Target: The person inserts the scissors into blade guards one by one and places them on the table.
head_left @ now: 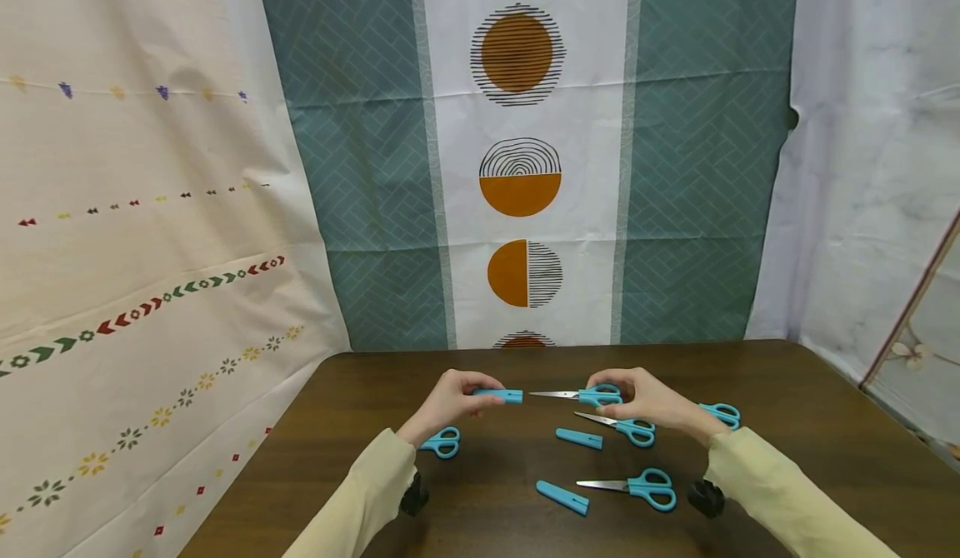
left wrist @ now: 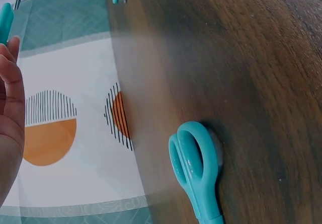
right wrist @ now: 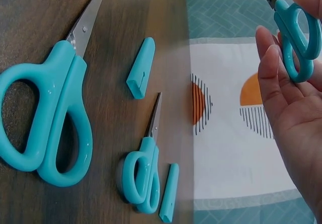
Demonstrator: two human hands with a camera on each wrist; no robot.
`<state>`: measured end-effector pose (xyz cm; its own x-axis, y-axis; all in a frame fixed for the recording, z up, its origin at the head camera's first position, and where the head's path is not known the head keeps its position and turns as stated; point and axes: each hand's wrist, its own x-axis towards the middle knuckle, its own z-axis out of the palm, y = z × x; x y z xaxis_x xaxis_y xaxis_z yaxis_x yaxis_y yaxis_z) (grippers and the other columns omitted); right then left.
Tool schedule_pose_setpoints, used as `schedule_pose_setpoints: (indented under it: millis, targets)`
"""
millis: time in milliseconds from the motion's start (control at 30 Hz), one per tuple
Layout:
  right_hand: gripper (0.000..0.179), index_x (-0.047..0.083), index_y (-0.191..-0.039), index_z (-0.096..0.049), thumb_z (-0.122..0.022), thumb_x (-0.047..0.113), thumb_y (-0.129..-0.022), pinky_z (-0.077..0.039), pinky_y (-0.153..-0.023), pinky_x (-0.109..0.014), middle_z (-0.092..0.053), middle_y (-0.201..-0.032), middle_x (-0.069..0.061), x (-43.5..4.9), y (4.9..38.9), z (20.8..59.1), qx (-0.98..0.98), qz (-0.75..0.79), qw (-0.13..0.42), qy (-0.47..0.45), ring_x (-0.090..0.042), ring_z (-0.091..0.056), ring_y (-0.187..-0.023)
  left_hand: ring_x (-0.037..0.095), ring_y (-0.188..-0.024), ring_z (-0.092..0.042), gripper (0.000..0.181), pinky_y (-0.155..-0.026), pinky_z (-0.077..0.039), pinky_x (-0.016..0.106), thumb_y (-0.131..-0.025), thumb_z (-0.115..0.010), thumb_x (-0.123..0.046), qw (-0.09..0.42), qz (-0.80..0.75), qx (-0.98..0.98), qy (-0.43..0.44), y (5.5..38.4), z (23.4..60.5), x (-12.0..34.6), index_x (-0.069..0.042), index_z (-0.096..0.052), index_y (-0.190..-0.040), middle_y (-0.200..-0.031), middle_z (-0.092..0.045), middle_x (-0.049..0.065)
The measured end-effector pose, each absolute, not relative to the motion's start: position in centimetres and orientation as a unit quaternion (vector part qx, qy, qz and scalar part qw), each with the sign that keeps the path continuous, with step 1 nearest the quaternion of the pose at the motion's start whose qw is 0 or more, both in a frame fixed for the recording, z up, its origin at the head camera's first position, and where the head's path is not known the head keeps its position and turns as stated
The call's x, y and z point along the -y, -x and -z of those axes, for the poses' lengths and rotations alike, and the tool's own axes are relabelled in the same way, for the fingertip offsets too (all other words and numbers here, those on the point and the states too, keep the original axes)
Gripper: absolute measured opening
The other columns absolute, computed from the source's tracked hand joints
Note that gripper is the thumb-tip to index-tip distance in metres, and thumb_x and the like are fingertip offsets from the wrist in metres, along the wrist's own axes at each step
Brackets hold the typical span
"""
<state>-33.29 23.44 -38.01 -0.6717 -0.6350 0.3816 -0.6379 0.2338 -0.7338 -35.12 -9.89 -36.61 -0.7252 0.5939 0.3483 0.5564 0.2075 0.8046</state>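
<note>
My left hand (head_left: 453, 400) pinches a teal blade cap (head_left: 510, 396) above the table, its mouth facing right. Across from it my right hand (head_left: 641, 396) holds a pair of teal-handled scissors (head_left: 588, 395) by the finger loops, blades pointing left at the cap. A small gap separates blade tip and cap. The right wrist view shows thumb and fingers around the loops of these scissors (right wrist: 296, 38). In the left wrist view, the held cap (left wrist: 5, 25) shows only partly above the fingers. Below the left wrist lie other scissors (left wrist: 198, 168), handles showing.
On the brown table (head_left: 480, 508) lie uncapped scissors (head_left: 636, 431) just below my right hand and another uncapped pair (head_left: 651, 489) nearer me. Two loose caps (head_left: 579, 439) (head_left: 562, 498) lie left of them. More scissors (head_left: 722, 415) lie behind my right wrist. Patterned cloths hang behind.
</note>
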Motion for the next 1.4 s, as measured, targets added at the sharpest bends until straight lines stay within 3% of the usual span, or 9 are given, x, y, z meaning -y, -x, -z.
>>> schedule_pose_setpoints:
  millis: [333,533,733,1000,1200,1400]
  targets:
    - [0.023,0.001,-0.107,-0.057,-0.062,0.002,-0.085,-0.043,-0.050,-0.027,-0.053,-0.076,-0.003,-22.9,33.2,37.9,0.794,-0.464,-0.003,-0.394,-0.009,-0.048,-0.057,0.019,-0.052,-0.053,0.018,-0.052,-0.047,0.032,-0.081,-0.068,-0.019,0.015,-0.502,-0.781,-0.371,36.7,37.8,9.7,-0.008,-0.070,-0.095,-0.075,-0.064,0.006]
    - [0.023,-0.002,-0.106,-0.056,-0.061,-0.001,-0.084,-0.043,-0.050,-0.027,-0.053,-0.076,-0.006,-22.9,33.2,37.8,0.791,-0.465,-0.006,-0.397,-0.010,-0.048,-0.057,0.016,-0.052,-0.052,0.015,-0.051,-0.047,0.031,-0.082,-0.067,-0.010,0.017,-0.502,-0.780,-0.373,35.7,36.8,9.6,-0.003,-0.069,-0.096,-0.072,-0.063,0.004]
    - [0.024,0.003,-0.107,-0.058,-0.064,0.007,-0.084,-0.043,-0.051,-0.027,-0.056,-0.079,-0.004,-22.8,33.0,37.7,0.800,-0.458,0.003,-0.387,-0.011,-0.050,-0.059,0.014,-0.052,-0.051,0.015,-0.052,-0.047,0.030,-0.083,-0.065,-0.006,0.025,-0.499,-0.783,-0.371,34.3,35.4,9.5,0.001,-0.067,-0.096,-0.072,-0.063,0.003]
    - [0.024,0.004,-0.107,-0.058,-0.065,0.008,-0.084,-0.043,-0.051,-0.027,-0.057,-0.079,-0.004,-22.5,33.0,37.6,0.795,-0.462,0.000,-0.393,-0.010,-0.050,-0.059,0.032,-0.054,-0.052,0.015,-0.051,-0.046,0.029,-0.083,-0.066,-0.007,0.025,-0.505,-0.777,-0.374,34.3,35.4,9.4,0.001,-0.067,-0.096,-0.073,-0.064,0.005]
    - [0.023,0.001,-0.106,-0.057,-0.063,0.003,-0.084,-0.044,-0.050,-0.027,-0.056,-0.078,-0.008,-21.8,32.5,37.1,0.789,-0.463,-0.003,-0.403,-0.010,-0.050,-0.057,0.015,-0.051,-0.050,0.016,-0.050,-0.046,0.027,-0.082,-0.067,-0.007,0.033,-0.514,-0.773,-0.372,34.5,35.8,9.3,0.001,-0.067,-0.095,-0.073,-0.064,0.004]
    - [0.023,-0.001,-0.106,-0.057,-0.062,0.000,-0.084,-0.044,-0.050,-0.027,-0.054,-0.079,-0.013,-21.6,32.9,37.4,0.785,-0.462,-0.002,-0.412,-0.012,-0.049,-0.062,0.014,-0.051,-0.050,0.015,-0.051,-0.045,0.027,-0.082,-0.067,-0.006,0.028,-0.515,-0.771,-0.373,34.1,35.5,9.3,0.002,-0.067,-0.095,-0.072,-0.064,0.004]
